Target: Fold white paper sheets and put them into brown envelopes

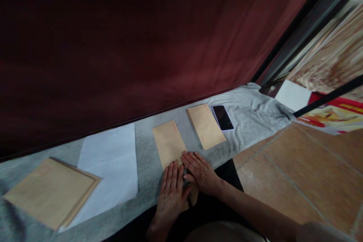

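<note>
A brown paper envelope (169,140) lies lengthwise in front of me on the grey cloth. My left hand (171,193) rests on its near part, fingers stretched out and pressed flat. Beside it my right hand (200,172) lies at the envelope's right edge, its fingers also extended. Below the hands the envelope's near end is partly hidden, and a piece of brown paper (194,193) shows between them. To the right sits a stack of brown envelopes (206,126).
A phone (223,117) touches the right stack's side. At left, more brown envelopes (49,193) overlap white paper (113,166). The grey cloth (244,102) runs along a dark red panel (141,45). A printed red and yellow box (334,115) stands right, above tiled floor (300,162).
</note>
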{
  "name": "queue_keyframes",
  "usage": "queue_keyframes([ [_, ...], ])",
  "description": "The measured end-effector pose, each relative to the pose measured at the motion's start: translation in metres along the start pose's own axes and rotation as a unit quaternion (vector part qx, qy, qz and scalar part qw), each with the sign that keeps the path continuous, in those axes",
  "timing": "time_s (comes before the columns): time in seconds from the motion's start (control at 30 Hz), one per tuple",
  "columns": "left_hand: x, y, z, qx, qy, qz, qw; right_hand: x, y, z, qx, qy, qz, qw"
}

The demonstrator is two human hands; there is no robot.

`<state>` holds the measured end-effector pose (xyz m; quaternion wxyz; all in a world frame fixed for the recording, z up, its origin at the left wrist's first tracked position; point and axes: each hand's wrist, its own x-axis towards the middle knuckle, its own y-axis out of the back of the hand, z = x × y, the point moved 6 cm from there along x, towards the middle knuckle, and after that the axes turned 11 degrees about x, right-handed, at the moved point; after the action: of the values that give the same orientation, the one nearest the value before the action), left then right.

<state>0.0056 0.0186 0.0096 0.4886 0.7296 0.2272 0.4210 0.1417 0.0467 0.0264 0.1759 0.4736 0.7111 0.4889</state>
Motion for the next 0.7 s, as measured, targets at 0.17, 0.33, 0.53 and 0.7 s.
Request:
queue_keyframes([
  [0.17,-0.004,0.008,-0.004,-0.001,0.023,0.002,1.0,-0.022,0.002,-0.004,-0.006,0.015,-0.012,1.0],
  [0.33,-0.018,0.016,-0.015,0.02,0.049,-0.002,0.999,-0.03,0.007,-0.005,-0.002,-0.015,-0.007,1.0],
  [0.53,-0.022,0.022,-0.022,0.008,0.071,-0.004,0.997,-0.034,0.009,-0.005,0.004,-0.043,0.007,0.999],
  [0.7,0.001,0.017,0.003,-0.015,0.057,-0.024,0.998,-0.036,0.003,-0.003,0.004,-0.041,0.01,0.999],
])
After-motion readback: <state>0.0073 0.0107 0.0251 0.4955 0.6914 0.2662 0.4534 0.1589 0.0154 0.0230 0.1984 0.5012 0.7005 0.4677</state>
